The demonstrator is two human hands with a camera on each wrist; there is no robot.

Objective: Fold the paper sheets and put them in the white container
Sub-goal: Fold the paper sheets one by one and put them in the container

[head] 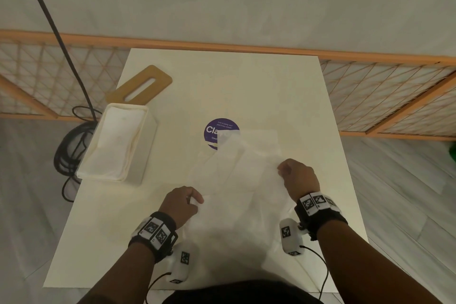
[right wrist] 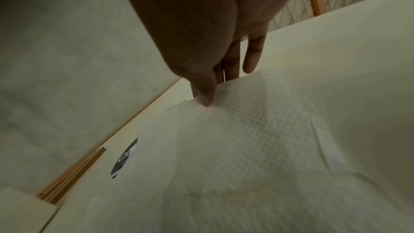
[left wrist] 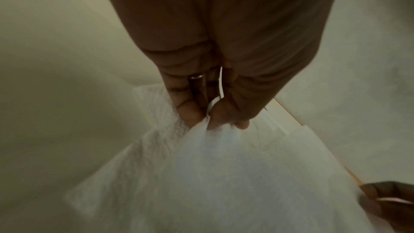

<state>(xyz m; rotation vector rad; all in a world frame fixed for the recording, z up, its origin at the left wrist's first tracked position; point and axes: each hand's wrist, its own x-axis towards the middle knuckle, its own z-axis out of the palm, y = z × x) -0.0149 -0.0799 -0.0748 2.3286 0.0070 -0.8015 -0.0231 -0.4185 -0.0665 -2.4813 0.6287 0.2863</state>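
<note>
Left hand (head: pixel 183 204) pinching, fingers curled; right hand (head: pixel 299 178) pinching thumb to fingers.

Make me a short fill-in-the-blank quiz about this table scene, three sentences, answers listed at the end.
1. Both the left hand and the right hand pinch the same paper ____.
2. The wooden lid lies on the table just beyond the white ____.
3. The paper sheet partly covers a round ____ sticker.

Missing words: sheet; container; purple
</note>
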